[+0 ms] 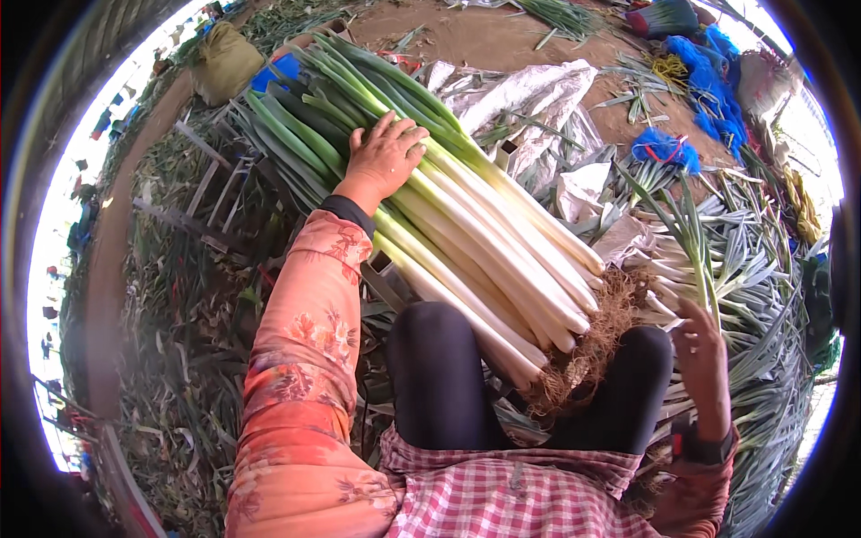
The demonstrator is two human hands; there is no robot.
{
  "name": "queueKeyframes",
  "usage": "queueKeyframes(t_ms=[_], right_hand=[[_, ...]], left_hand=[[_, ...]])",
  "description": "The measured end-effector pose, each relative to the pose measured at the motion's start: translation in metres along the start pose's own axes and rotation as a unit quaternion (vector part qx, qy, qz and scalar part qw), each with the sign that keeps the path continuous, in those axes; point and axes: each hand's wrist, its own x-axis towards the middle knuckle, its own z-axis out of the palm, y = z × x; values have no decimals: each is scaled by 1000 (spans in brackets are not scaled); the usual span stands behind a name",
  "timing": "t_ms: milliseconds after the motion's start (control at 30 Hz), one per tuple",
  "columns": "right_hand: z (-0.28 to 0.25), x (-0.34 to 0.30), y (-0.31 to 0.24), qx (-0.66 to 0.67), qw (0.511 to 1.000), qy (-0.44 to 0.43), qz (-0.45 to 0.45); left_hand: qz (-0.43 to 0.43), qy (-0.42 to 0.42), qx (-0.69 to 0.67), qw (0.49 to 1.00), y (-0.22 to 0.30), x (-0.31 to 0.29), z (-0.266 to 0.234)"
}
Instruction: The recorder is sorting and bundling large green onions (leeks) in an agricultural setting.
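A thick bundle of leeks [502, 242] lies slanted before me, green leaves at the upper left, white shanks and brown roots [583, 350] toward my knees. My left hand [387, 160] rests on top of the bundle, fingers spread over the stalks where green turns pale. Low on the right, my right hand [701, 354] has its fingers curled at the lower end of a single leek [695, 242]. That leek's leaves point up and away. The fingers partly hide its lower end. Beside this hand spreads a big pile of loose leeks [753, 359].
A metal frame [390, 280] shows under the bundle. White plastic sacking [538, 99] lies beyond it, and blue netting [704, 85] at the far right. An olive sack [224, 63] stands far left. Leaf scraps [188, 386] litter the ground on the left.
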Motion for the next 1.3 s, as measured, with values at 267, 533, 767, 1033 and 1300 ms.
queueKeyframes(t_ms=[267,533,767,1033,1300], right_hand=[[100,35,-65,-24,975,-60,-211],[181,101,-76,-102,962,-47,-249],[189,116,-78,-167,944,-78,-272],[185,121,-76,-154,947,-107,-262],[187,126,-70,-134,941,-119,-286]], left_hand=[[-1,7,6,1000,3,2,-2],[-11,8,-13,1000,4,4,1],[20,40,-19,999,2,1,4],[8,114,-249,962,-15,-30,-19],[81,61,-48,994,-17,-55,-19]])
